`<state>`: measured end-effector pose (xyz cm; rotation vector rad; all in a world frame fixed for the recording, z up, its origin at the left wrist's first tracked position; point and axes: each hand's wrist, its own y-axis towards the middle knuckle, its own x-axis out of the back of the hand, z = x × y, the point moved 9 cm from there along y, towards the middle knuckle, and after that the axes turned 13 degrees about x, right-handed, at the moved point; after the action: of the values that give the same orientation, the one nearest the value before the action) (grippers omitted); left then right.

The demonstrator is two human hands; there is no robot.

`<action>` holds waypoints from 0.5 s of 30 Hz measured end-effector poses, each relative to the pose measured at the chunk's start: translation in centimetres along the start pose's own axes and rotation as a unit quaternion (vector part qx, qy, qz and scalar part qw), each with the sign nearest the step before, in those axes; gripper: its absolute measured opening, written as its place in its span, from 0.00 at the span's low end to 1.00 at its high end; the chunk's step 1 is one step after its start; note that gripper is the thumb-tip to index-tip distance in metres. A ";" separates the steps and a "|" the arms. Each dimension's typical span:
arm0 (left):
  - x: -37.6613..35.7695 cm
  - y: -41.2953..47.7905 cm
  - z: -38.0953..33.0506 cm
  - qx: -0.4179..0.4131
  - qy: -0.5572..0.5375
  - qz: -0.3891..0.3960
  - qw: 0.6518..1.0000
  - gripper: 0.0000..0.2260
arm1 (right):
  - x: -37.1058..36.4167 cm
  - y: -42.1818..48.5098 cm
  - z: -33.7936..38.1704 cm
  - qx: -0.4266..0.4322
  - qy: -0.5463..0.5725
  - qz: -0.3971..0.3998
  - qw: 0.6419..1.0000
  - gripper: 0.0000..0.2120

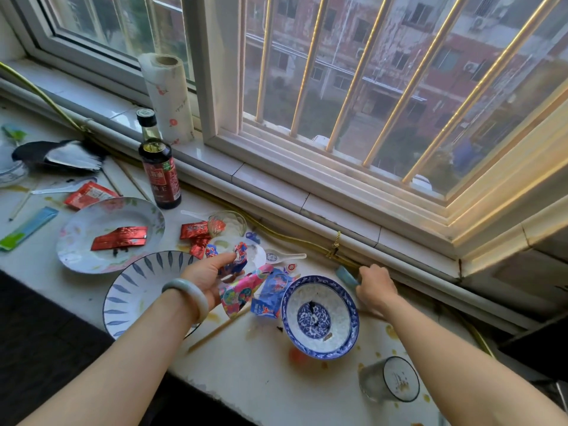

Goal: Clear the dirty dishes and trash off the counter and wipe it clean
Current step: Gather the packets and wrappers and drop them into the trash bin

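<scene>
With our left hand pinching crumpled wrappers and our right hand curling its fingers round a teal object, we feared a forearm might knock the glass off the table.

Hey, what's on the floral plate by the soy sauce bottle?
A red foil wrapper lies on the floral plate, dark specks beside it. What's under the wrapper is hidden.

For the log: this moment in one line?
left hand: holds crumpled wrapper | right hand: grips teal object | blue bowl: on counter
</scene>
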<state>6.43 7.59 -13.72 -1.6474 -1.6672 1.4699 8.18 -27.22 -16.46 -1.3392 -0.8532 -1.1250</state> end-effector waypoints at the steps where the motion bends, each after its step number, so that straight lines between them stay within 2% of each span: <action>1: 0.5 -0.1 -0.2 -0.003 -0.004 -0.003 1.000 0.07 | 0.2 0.0 0.2 0.005 0.019 -0.014 1.000 0.03; 4: 1.4 -0.4 -0.5 -0.007 -0.009 -0.007 1.000 0.06 | 1.4 -0.4 0.3 0.003 0.059 -0.038 0.998 0.05; 7: 2.5 -0.8 -0.7 -0.014 -0.014 -0.016 1.000 0.06 | 3.2 -0.6 1.6 0.035 0.088 -0.082 0.992 0.02; 9: 3.0 -1.2 -0.9 -0.018 -0.021 -0.023 0.999 0.06 | 4.4 -0.8 3.0 0.057 0.118 -0.094 0.987 0.08; 11: 3.4 -1.6 -0.9 -0.023 -0.033 -0.026 0.999 0.06 | 5.4 -1.2 5.3 0.081 0.141 -0.092 0.982 0.09; 15: 4.0 -2.3 -0.9 -0.034 -0.044 -0.021 0.998 0.09 | 6.6 -3.0 12.2 0.170 0.185 -0.044 0.967 0.03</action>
<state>5.06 12.08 -13.00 -1.5939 -1.8058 1.5020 8.79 -15.71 -8.21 -0.7831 -0.7898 -1.1877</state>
